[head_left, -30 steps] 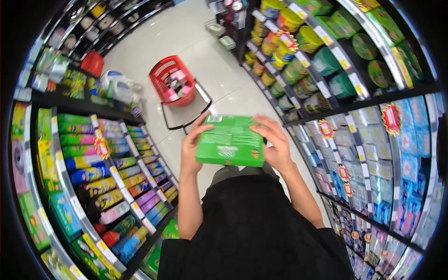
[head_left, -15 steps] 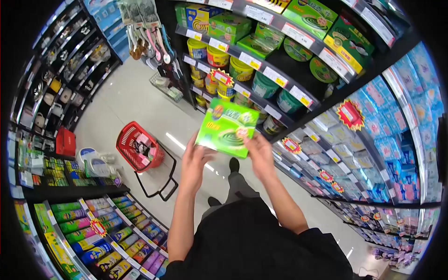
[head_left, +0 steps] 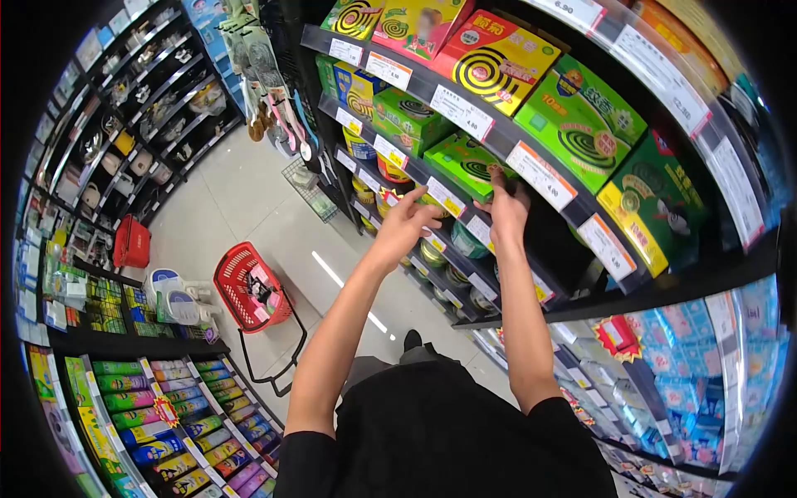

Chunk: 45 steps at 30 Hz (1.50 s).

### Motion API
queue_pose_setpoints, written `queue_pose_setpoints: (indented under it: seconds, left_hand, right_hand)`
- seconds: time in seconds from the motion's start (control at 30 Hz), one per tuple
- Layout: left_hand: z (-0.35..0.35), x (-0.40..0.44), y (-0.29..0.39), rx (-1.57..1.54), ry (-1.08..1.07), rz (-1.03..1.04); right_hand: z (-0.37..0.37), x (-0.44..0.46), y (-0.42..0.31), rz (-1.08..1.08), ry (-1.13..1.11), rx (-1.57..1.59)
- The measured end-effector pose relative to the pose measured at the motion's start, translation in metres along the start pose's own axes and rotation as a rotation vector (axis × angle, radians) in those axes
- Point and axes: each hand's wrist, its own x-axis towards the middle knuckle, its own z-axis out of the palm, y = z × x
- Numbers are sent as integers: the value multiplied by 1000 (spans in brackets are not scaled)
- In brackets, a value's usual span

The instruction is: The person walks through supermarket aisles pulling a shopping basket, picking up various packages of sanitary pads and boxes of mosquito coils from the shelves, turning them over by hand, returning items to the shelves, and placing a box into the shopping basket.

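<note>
A flat green box of mosquito coils point(head_left: 458, 159) lies on the middle shelf, its front edge toward me. My right hand point(head_left: 509, 209) grips the box at its right front corner, fingers on top. Just below the box's front edge, by the yellow price tags point(head_left: 446, 197), my left hand point(head_left: 403, 227) has its fingers apart and holds nothing. Left of the box stands a green coil carton point(head_left: 408, 119). A larger green coil box point(head_left: 581, 120) leans on the shelf above, next to a yellow and red one point(head_left: 496, 62).
A red shopping basket point(head_left: 253, 286) with pink items and a black handle stands on the floor at left. Tubs point(head_left: 469, 238) sit on the lower shelf. Spray cans point(head_left: 158, 448) line the lower left shelves. Brushes point(head_left: 290, 124) hang at the shelf's end.
The box of mosquito coils has gone from in front of me, between both hands, up onto the shelf. My left hand has let go of it. The view has shifted toward the shelves.
</note>
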Motion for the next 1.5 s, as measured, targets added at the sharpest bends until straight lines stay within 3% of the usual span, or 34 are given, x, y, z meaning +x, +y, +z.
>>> queue_pose_setpoints:
  seconds: [0.17,0.23,0.27,0.33,0.5,0.67,0.73,0.87,0.93,1.07,1.27,1.33,1.4,1.43,1.5]
  left_hand:
    - [10,53,-4,23,47,-15]
    - [9,66,-7,38,51,-22]
    - [8,71,-11,33,52,-36]
    - [6,79,-16,-10,21,-17]
    - [11,85,-15,-49,34,-21]
    - [4,79,-23,-70,37,-23]
    - [-7,60,-29,-64,37,26]
    - [-57,2,-83,-65,122,-164]
    - [-86,-29,-128,-83,342,-240]
    - [-129,-116,-196,-151,775,-366]
    - [-162,-250,-262,-122,1076,-589]
    - [-173,-274,-288,-140,1102,-633]
    - [-186,-299,-322,158,1018,-808]
    - [-208,-324,-381,482,928,-746]
    - [-211,-334,-372,663,789,-854]
  right_hand:
    - [7,17,4,48,-79,-50]
    - [4,13,-12,180,-151,-529]
    - [-2,14,0,193,-151,-536]
    - [-10,13,27,-421,-133,-751]
    - [-2,7,25,-322,-171,-947]
    - [-4,7,36,-361,-122,-919]
    - [2,-2,18,-152,-177,-889]
    - [1,0,22,-172,-186,-869]
    - [-1,1,31,-289,-172,-889]
    - [2,2,28,-259,-184,-976]
    - [3,1,29,-254,-181,-967]
    - [3,1,29,-243,-179,-967]
    - [1,0,27,-214,-210,-964]
    - [-1,-7,23,-291,-201,-952]
    - [-12,-23,20,-425,-161,-898]
